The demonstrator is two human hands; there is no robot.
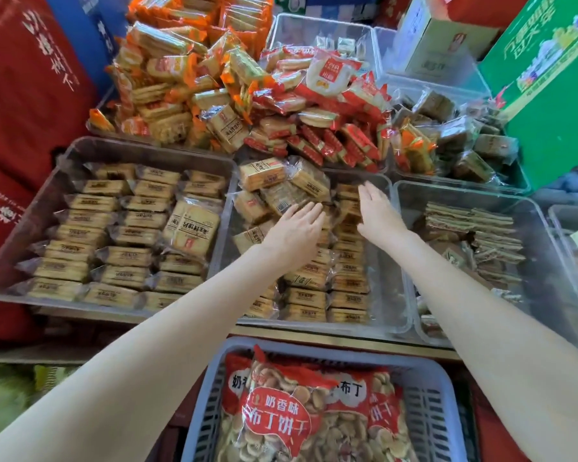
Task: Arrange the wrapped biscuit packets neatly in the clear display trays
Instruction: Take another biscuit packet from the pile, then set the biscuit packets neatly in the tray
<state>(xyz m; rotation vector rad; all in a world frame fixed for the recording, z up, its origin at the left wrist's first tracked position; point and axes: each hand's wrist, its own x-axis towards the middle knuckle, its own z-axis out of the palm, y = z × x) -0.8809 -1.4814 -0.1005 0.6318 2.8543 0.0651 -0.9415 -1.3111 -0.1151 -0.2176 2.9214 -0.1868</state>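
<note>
Both hands, left hand (296,228) and right hand (376,208), are hovering open-fingered (holding nothing) over the middle tray (386,261). Jumbled packets (281,185) are probably needing straightening next.

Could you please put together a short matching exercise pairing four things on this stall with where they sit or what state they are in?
Things:
1. Left tray
2. Middle tray
3. Blue basket
4. Green box

States or places:
A. Holds big red bags of round biscuits
B. Stands at the far right
C. Packets mostly in neat rows
D. Both hands reach into it

Pairs: 1-C, 2-D, 3-A, 4-B
</note>
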